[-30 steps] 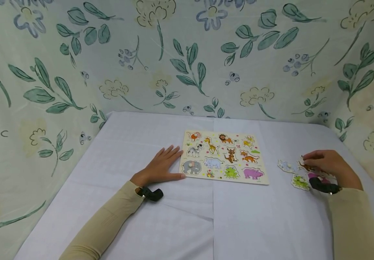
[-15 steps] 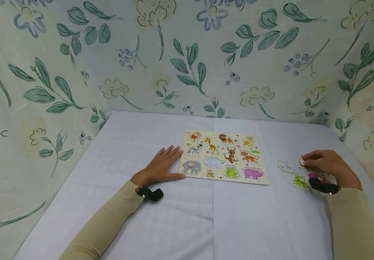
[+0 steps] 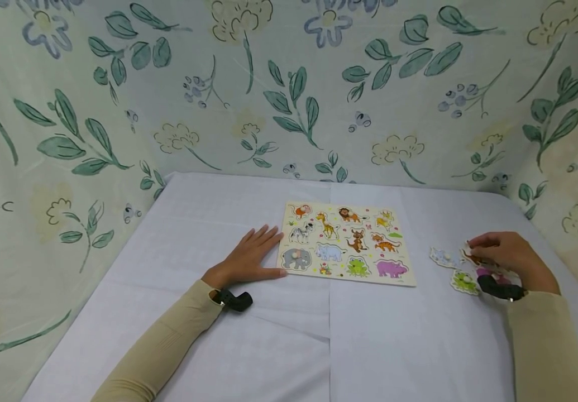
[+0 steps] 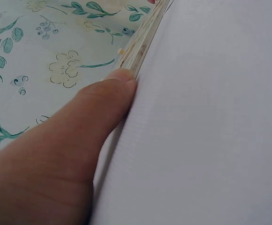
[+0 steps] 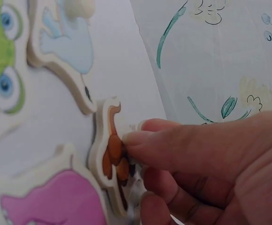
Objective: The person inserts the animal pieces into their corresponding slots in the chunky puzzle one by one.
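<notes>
Puzzle board (image 3: 342, 235), head view: it lies flat on the white cloth (image 3: 379, 340) between the hands, bearing eleven animal figures; which of its recesses hold pieces is too small to tell throughout. The left hand (image 3: 246, 258) rests palm down at its left edge, fingers slightly spread, thumb held apart. Well to the board's right, at least four loose pieces form a cluster: one pale blue piece (image 3: 445, 257), one frog piece (image 3: 464, 281), one purple piece (image 3: 492, 274) and one brown piece (image 3: 473, 259). The right hand (image 3: 515, 258) and its black wrist unit (image 3: 501, 288) partly cover the cluster. Floral cloth (image 3: 319, 95) hangs behind.

Left wrist view: the thumb touches the board's edge; the other fingers are hidden.

Right wrist view: thumb and forefinger pinch the brown piece, which stands tilted, near the other three; the remaining fingers curl beneath.
</notes>
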`<state>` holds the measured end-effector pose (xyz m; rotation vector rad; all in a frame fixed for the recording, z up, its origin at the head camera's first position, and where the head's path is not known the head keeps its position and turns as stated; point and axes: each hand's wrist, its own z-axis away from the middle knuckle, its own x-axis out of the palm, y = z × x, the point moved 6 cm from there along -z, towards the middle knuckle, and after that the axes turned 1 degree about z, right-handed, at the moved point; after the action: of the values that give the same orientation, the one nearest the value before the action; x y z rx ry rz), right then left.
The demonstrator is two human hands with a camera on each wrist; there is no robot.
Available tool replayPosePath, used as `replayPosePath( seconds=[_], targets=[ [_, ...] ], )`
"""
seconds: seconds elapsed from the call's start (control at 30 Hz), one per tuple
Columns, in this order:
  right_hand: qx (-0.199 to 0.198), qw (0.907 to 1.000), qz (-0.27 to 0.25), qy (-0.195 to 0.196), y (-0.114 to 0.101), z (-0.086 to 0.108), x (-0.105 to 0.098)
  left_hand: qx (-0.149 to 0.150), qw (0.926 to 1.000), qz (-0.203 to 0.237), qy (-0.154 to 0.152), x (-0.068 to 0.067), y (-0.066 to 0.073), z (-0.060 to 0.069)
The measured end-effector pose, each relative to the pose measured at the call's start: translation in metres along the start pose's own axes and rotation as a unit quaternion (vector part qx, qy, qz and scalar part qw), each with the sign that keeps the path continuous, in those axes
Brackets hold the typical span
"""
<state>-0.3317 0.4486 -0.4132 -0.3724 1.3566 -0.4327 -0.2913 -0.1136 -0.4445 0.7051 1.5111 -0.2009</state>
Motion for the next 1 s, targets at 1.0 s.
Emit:
replayPosePath(
  seconds=[1.0],
  targets=[
    [-0.021, 0.9991, -0.002, 0.036, -0.022, 0.001, 0.0, -0.004, 1.0, -0.003, 0.0, 0.001, 0.001, 0.0]
  ],
)
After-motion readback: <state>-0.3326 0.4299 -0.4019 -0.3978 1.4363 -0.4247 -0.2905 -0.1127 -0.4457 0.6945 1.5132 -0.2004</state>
